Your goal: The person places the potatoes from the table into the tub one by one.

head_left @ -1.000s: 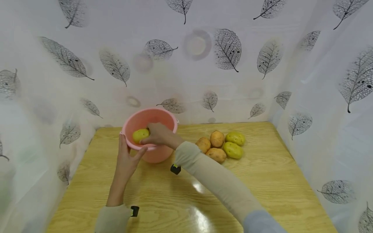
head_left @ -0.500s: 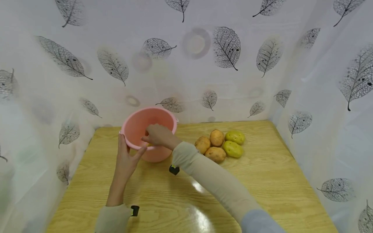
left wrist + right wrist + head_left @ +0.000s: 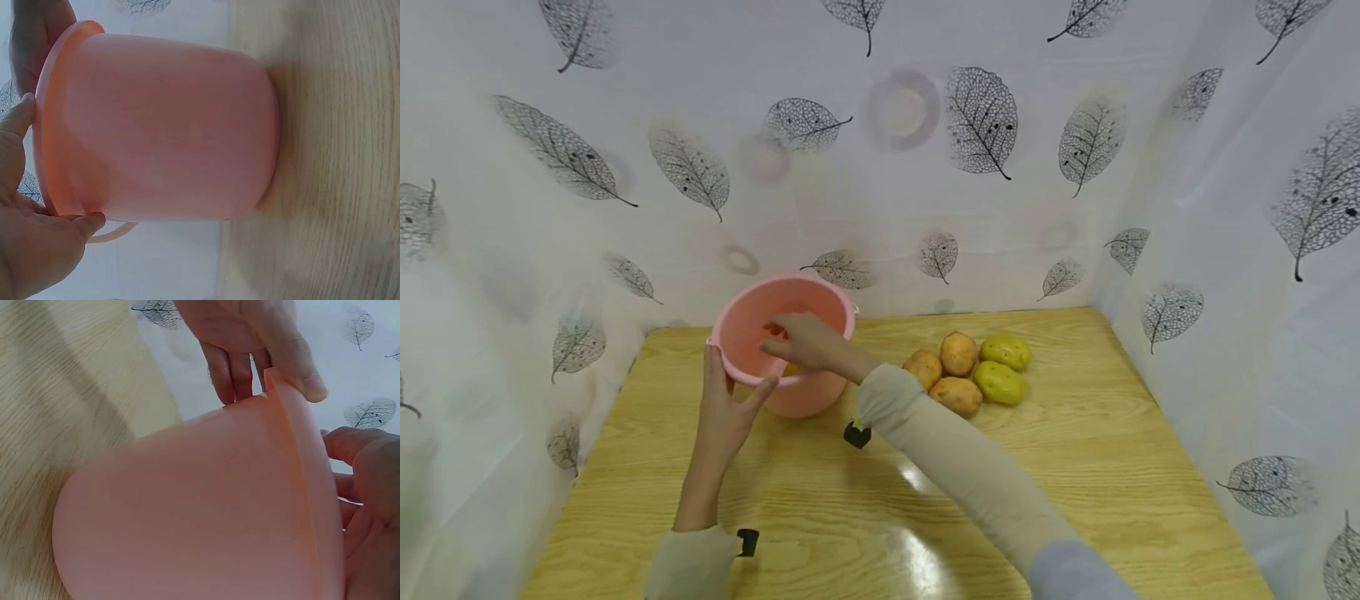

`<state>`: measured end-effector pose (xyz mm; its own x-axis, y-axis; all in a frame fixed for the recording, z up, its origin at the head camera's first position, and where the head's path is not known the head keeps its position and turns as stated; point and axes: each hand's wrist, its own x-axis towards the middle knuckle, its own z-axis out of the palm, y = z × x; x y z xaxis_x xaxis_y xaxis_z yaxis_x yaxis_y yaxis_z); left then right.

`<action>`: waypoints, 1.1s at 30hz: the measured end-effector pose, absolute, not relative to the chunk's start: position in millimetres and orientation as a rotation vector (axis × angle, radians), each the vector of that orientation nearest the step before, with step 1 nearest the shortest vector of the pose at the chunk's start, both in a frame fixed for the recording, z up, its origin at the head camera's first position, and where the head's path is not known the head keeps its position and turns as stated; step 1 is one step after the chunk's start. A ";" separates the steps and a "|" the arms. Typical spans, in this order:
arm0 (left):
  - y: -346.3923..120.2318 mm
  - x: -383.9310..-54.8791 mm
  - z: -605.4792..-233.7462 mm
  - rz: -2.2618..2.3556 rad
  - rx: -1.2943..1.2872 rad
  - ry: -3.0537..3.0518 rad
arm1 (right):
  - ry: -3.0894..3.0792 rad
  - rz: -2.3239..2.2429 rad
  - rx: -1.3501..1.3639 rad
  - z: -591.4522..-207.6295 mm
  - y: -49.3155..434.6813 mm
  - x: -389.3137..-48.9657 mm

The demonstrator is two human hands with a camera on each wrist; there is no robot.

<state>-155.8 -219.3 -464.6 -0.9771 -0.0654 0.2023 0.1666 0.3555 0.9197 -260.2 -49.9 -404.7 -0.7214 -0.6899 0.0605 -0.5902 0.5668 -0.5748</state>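
A pink bucket stands on the wooden table, also filling much of the left wrist view. My left hand grips its near left rim, the thumb at the near side and the fingers along the left. My right hand is at the bucket's mouth, having come over the right rim. Its fingers are loosely bent, with nothing visible between them. Under that hand a bit of a yellow potato shows inside the bucket; the rest of the inside is mostly hidden.
Right of the bucket lie brown potatoes and two yellow-green potatoes in a cluster. A white leaf-patterned curtain hangs behind the table and along both sides.
My right hand has lowered the yellow potato into the bucket, let it go, and risen slightly with its fingers loosened. The left hand has kept its hold on the rim.
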 end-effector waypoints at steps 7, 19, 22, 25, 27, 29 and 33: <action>-219.9 -154.7 -463.7 -1.681 -0.100 -2.421 | 2.618 -1.013 -1.106 -400.5 -38.3 -258.1; -216.2 -153.2 -455.8 -1.688 -0.152 -2.376 | 2.622 -1.134 -1.094 -385.5 -1.0 -258.3; -211.4 -147.9 -443.0 -1.712 -0.167 -2.352 | 2.638 -1.160 -1.080 -385.0 9.6 -260.3; -208.6 -145.0 -436.5 -1.719 -0.174 -2.340 | 2.630 -1.192 -1.050 -383.8 19.9 -260.9; -209.7 -147.6 -441.2 -1.709 -0.180 -2.328 | 2.627 -1.206 -1.031 -382.0 26.3 -260.3; -212.6 -152.0 -450.3 -1.697 -0.184 -2.318 | 2.622 -1.229 -1.015 -381.0 32.6 -260.0; -218.3 -158.9 -465.1 -1.678 -0.184 -2.314 | 2.639 -1.250 -0.986 -379.8 45.3 -259.3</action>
<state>-158.9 -218.3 -465.1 -0.9538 -0.0584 0.2948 0.2620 0.3188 0.9109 -259.3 45.3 -379.8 -0.7937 -0.5718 0.2078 -0.5230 0.4669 -0.7130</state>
